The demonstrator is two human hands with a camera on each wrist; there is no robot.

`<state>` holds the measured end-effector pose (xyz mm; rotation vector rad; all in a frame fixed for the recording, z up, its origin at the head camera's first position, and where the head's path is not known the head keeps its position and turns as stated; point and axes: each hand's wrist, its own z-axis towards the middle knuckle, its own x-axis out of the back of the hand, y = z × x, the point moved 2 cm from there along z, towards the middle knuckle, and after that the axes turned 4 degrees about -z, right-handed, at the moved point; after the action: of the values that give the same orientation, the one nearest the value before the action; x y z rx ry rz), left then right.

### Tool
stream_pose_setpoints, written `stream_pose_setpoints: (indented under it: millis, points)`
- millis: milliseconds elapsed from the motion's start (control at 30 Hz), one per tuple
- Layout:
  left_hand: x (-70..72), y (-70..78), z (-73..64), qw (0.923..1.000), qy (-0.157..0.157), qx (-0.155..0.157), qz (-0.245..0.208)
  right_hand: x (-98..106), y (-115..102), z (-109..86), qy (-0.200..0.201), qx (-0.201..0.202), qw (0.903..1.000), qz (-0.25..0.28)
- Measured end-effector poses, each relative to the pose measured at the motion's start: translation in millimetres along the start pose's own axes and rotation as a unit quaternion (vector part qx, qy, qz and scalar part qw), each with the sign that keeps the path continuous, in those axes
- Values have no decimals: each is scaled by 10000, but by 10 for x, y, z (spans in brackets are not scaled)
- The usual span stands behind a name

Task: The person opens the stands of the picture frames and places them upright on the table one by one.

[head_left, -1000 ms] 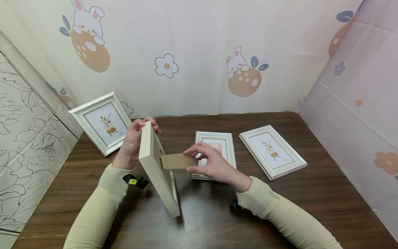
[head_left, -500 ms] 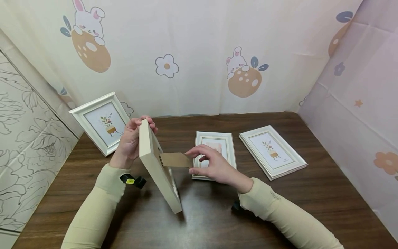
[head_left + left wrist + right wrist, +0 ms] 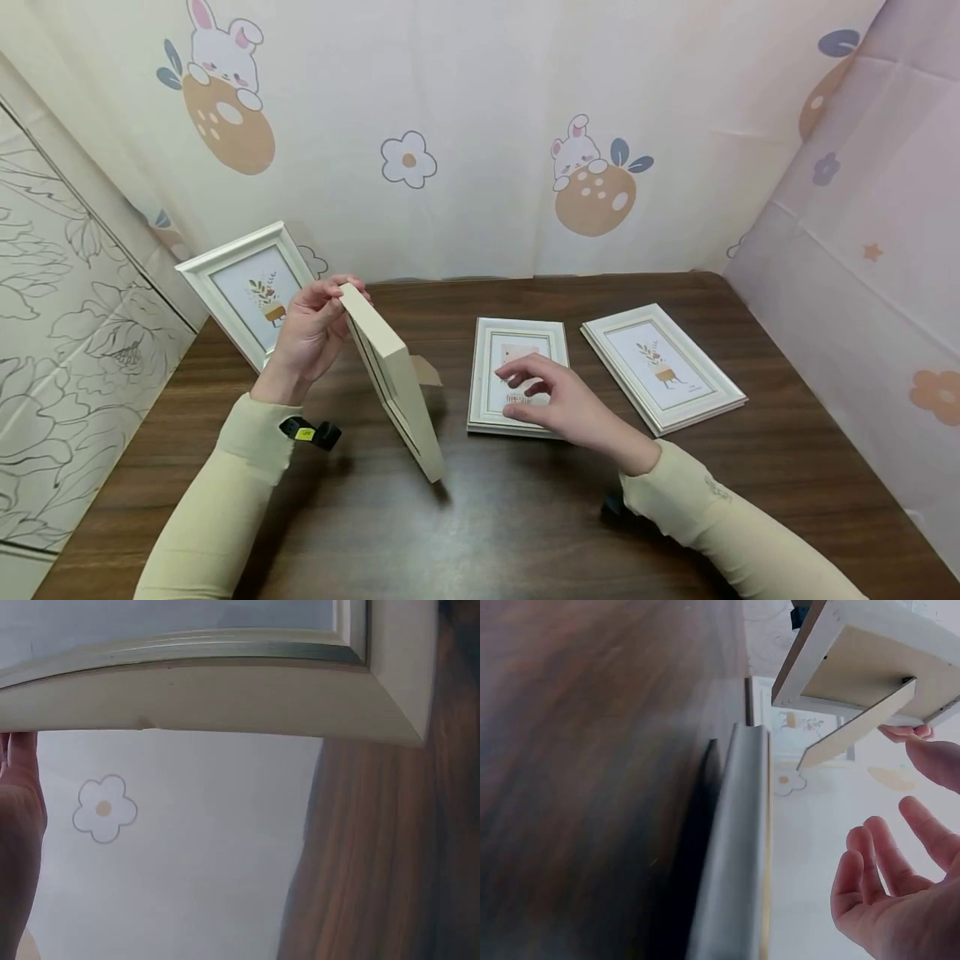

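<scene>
My left hand (image 3: 306, 337) grips a white picture frame (image 3: 414, 400) by its far top edge, holding it tilted over the table. From its back juts a brown easel leg (image 3: 862, 727), swung out from the backing; its end shows past the frame's side in the head view. In the left wrist view, the held frame's glazed front and moulded border (image 3: 225, 697) fill the top. My right hand (image 3: 562, 404) has nothing in it. Its fingers are spread and loosely bent, apart from the easel leg, and it overlaps the middle picture frame (image 3: 557, 337) in the head view.
At the back left a white frame (image 3: 225, 258) with a plant print stands propped, partly behind my left hand. Another plant-print frame (image 3: 663, 367) lies face up at the right. The brown wooden table (image 3: 510, 525) meets a patterned curtain (image 3: 480, 208) at its back edge.
My right hand has let go of the easel leg and moved right. The held frame has turned so its front edge shows more and its back is hidden in the head view.
</scene>
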<state>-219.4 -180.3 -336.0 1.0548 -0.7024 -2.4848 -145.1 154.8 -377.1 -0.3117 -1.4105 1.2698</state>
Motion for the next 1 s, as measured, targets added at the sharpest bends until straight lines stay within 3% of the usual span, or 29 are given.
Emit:
stream_pose_setpoints:
  millis: [233,333,500,633,800,1000]
  points:
    - [94,14,-42,9941,477,-37,977,90,56,-162,-141,-82,9996,-221]
    - [119,32,-40,9879,835,-80,1306,146,58,-205,-99,-146,9993,-334]
    - [129,62,13,9667,1471,-15,2095,244,97,-258,107,-371,9985,-391]
    - [123,60,92,9492,1772,37,2599,305,163,-286,196,-604,9975,-321]
    - [141,52,178,9280,2089,-119,3083,383,214,-302,201,-888,9953,-326]
    - [249,48,254,9142,2455,-509,3186,475,251,-304,336,-1034,9933,-395]
